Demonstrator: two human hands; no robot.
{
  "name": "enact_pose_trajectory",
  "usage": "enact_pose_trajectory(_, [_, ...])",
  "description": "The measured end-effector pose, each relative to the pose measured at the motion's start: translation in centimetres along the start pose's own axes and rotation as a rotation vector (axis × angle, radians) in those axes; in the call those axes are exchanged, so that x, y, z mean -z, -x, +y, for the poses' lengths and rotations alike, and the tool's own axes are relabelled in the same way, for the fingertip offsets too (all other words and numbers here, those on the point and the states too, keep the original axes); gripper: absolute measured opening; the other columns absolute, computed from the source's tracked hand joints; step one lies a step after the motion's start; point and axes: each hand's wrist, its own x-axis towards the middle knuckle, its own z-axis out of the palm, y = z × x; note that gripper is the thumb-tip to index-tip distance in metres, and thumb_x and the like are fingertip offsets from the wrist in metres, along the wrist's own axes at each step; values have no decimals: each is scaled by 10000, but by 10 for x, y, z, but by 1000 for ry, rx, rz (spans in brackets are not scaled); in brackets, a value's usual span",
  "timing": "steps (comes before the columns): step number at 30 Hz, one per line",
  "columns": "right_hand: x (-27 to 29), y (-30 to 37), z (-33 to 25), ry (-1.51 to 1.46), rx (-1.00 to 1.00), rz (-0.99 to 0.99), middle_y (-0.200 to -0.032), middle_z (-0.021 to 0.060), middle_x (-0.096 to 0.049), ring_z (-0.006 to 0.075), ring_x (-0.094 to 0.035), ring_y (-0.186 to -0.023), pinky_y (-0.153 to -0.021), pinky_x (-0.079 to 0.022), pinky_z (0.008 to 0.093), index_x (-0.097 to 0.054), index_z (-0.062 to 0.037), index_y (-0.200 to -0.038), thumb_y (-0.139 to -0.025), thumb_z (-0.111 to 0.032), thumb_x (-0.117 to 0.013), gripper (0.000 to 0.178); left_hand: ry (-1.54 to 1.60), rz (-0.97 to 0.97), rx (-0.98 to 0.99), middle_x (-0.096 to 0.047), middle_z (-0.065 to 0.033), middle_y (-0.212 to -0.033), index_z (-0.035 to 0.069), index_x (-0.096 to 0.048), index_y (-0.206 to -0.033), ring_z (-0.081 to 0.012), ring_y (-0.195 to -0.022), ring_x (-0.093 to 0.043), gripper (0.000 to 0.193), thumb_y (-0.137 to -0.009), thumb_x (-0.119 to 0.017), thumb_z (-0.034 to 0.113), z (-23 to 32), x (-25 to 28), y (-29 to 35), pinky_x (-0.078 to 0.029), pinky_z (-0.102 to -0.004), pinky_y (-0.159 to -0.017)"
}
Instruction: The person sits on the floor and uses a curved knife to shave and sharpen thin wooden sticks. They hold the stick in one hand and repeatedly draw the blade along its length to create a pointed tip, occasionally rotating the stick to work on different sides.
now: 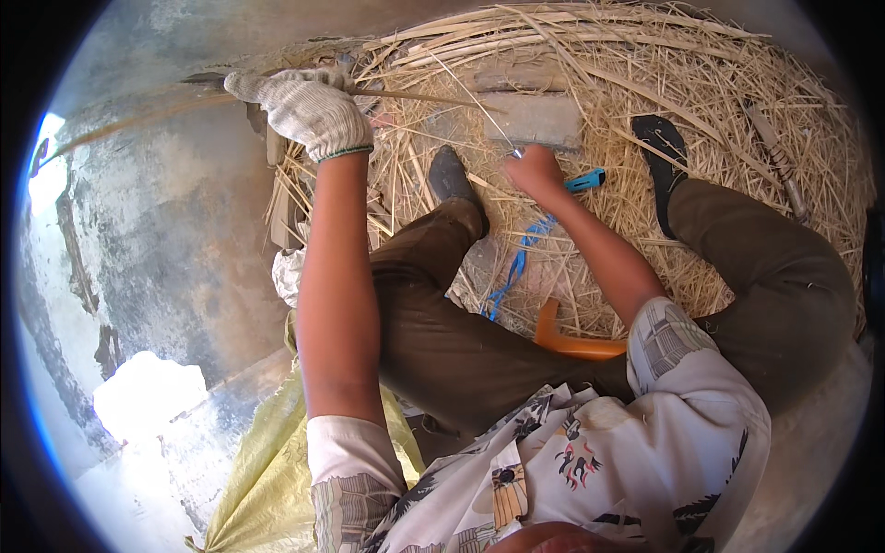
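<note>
My left hand (318, 111), in a knitted off-white glove, is closed around a long, thin bamboo strip (415, 95). One end of the strip points right, in front of my feet; the other runs left along the wall and is blurred. My bare right hand (536, 171) forms a fist around a knife whose narrow, shiny blade (470, 95) slants up and to the left. The blade crosses close to the strip's right end; whether they touch I cannot tell. A blue piece (585, 180) with a slot sticks out beside the right wrist, perhaps the knife's handle end.
Shavings and split strips (719, 83) cover the floor around my feet. A flat grey block (532, 120) lies between them. A blue ribbon (519, 267) and an orange curved piece (576, 343) are near my legs. The wall (166, 240) stands left, above a yellow sack (263, 470).
</note>
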Motion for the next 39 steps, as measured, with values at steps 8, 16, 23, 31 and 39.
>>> enact_pose_trajectory(8, [37, 17, -59, -198, 134, -57, -886, 302, -711, 480, -708, -897, -777, -561, 496, -720, 66, -865, -791, -296, -687, 371, -121, -81, -171, -368, 7, -558, 168, -415, -709, -154, -465, -309, 598, -1065, -331, 640, -9, 14, -11, -310, -311, -463])
enact_pose_trajectory(16, [23, 3, -20, 19, -131, -122, -958, 303, -726, 475, -707, -975, -829, -566, 476, -731, 69, -968, -801, -288, -690, 397, -42, 89, -44, -397, 4, -563, 164, -442, -716, -158, -474, -325, 540, -1071, -402, 569, -3, -6, 6, -338, -332, -486])
enact_pose_trajectory(23, [22, -1, -19, -67, -95, -96, -949, 298, -728, 478, -711, -933, -807, -567, 473, -730, 61, -932, -800, -287, -685, 375, 28, -64, -96, -388, 10, -583, 158, -440, -731, -154, -487, -333, 517, -1085, -414, 534, -23, 26, -19, -345, -316, -493])
enact_pose_trajectory(31, [25, 8, -18, -3, 2, 16, -879, 281, -727, 462, -715, -871, -780, -559, 485, -727, 54, -890, -791, -334, -704, 400, -23, -220, -80, -382, 45, -643, 196, -455, -756, -158, -559, -323, 448, -1061, -442, 524, -33, 27, -17, -290, -336, -547])
enact_pose_trajectory(39, [16, -12, 5, -243, -141, -138, -631, 205, -664, 329, -682, -596, -610, -541, 445, -691, 76, -780, -778, -324, -709, 400, -61, -248, -160, -469, 5, -656, 148, -477, -852, -147, -516, -427, 347, -1074, -476, 415, -38, 33, -28, -397, -314, -478])
